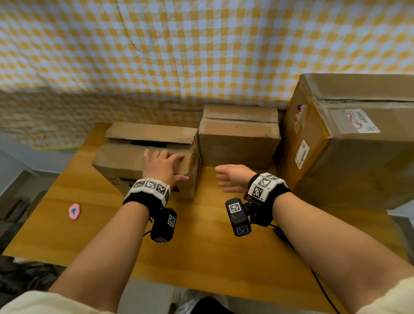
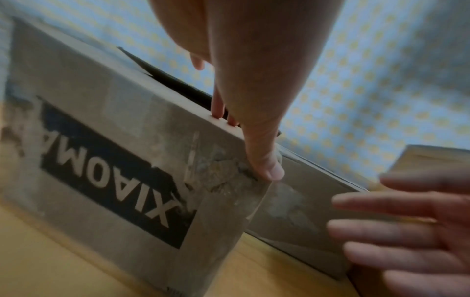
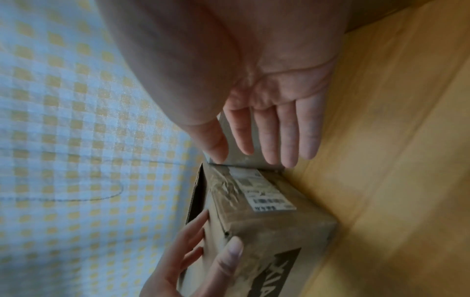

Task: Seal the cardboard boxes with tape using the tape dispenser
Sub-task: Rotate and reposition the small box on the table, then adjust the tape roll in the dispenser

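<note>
- Head view: three boxes stand along the back of the wooden surface [image 1: 206, 263] before a checked cloth [image 1: 196, 38]. The left box [image 1: 130, 160] has its top flaps ajar, a dark gap between them. The middle box [image 1: 238, 136] stands just beside it, and the big box [image 1: 357, 136] with labels is at the right.
- The left hand [image 1: 162, 166] lies on the near top flap of the left box, fingers spread over the top and the thumb down over the front edge, gripping the box at its near right corner.
- The right hand [image 1: 234, 177] hovers over the surface in front of the middle box, palm turned leftward, fingers straight and released, holding nothing.
- A small pink thing [image 1: 74, 211] lies on the surface at the left, well apart from the boxes.
- Left wrist view: the thumb [image 2: 264, 160] presses the torn front corner of the left box [image 2: 114, 160]; the fingers reach onto the top flap by the gap. The right hand [image 2: 406, 231], blurred, is near.
- Right wrist view: the right hand [image 3: 274, 112] is flat and apart from the left box [image 3: 267, 211], whose side carries a label; the left hand [image 3: 198, 257] clasps its corner.
</note>
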